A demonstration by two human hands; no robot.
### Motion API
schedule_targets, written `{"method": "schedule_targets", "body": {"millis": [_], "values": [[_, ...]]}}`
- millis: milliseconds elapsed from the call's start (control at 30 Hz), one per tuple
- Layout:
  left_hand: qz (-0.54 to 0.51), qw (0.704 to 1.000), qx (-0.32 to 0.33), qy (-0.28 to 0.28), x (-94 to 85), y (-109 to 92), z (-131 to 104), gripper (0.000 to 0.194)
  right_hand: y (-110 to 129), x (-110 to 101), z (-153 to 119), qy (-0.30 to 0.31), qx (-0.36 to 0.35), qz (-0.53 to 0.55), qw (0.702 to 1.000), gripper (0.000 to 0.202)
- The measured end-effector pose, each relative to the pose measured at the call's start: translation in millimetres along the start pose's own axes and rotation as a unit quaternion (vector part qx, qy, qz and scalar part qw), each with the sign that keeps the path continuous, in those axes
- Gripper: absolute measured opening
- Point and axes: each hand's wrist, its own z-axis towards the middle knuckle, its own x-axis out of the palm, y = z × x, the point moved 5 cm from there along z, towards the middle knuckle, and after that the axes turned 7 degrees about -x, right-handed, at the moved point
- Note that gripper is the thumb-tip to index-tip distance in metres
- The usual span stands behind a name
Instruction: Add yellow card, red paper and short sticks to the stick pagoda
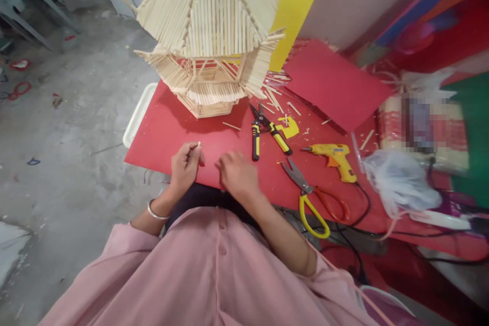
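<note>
My left hand (185, 164) is closed in a pinch near the table's front edge. The pale tip of a small wooden stick (199, 144) shows above its thumb; the remainder is hidden by the fingers. A short gap to the right, my right hand (239, 173) hovers over the red tabletop (179, 135). Motion blurs its curled fingers, and I cannot see whether anything is between them. Beyond both hands stands a model pavilion (214, 15) built of thin wooden sticks, with a tiered roof. A loose stick (231, 126) lies in front of its base.
To the right lie yellow-black pliers (263, 130), large scissors (300, 175) and a yellow glue gun (334, 155) with a black cable. Scattered sticks (273, 97) and a red board (336, 81) are behind them. A clear plastic bag (401, 178) sits farther right.
</note>
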Motion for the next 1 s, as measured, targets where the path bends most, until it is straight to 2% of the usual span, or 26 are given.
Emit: {"method": "schedule_targets", "body": {"millis": [100, 200, 367, 500, 600, 733, 833, 900, 1000], "values": [[-0.006, 1.0, -0.014, 0.005, 7.6, 10.7, 8.8, 0.043, -35.1, -26.8, -0.7, -0.059, 0.059, -0.029, 0.996, 0.022], [-0.051, 0.998, -0.032, -0.014, 9.5, 19.7, 13.5, 0.043, -44.8, -40.1, -0.6, -0.087, 0.076, -0.031, 0.993, 0.021], [-0.139, 0.988, -0.024, -0.06, 3.6, 20.8, 10.5, 0.043, -12.6, -18.2, 3.9, -0.022, 0.019, 0.027, 0.999, 0.025], [-0.111, 0.993, -0.014, -0.037, 3.3, 19.8, 4.7, 0.041, 0.4, -8.3, 2.6, 0.012, -0.001, 0.035, 0.999, 0.041], [-0.082, 0.996, -0.017, -0.008, 7.6, 19.1, 3.4, 0.041, -14.5, -18.3, 10.0, -0.007, 0.035, 0.024, 0.999, 0.045], [-0.095, 0.994, -0.038, 0.032, 16.6, 18.0, 6.4, 0.036, -46.2, -34.6, 42.3, -0.074, 0.085, -0.007, 0.994, 0.028], [-0.079, 0.993, -0.054, 0.062, 21.4, 17.5, 11.0, 0.032, -63.5, -28.5, 68.1, -0.045, 0.115, -0.014, 0.992, 0.027], [-0.032, 0.998, -0.03, 0.052, 19.2, 13.9, 16.1, 0.028, -65.0, -19.9, 77.4, -0.015, 0.104, -0.006, 0.994, 0.021], [0.069, 0.995, 0.063, 0.016, 13.0, 1.5, 26.0, 0.015, -56.2, -9.6, 78.1, 0.008, 0.057, 0.022, 0.998, 0.021]]}}
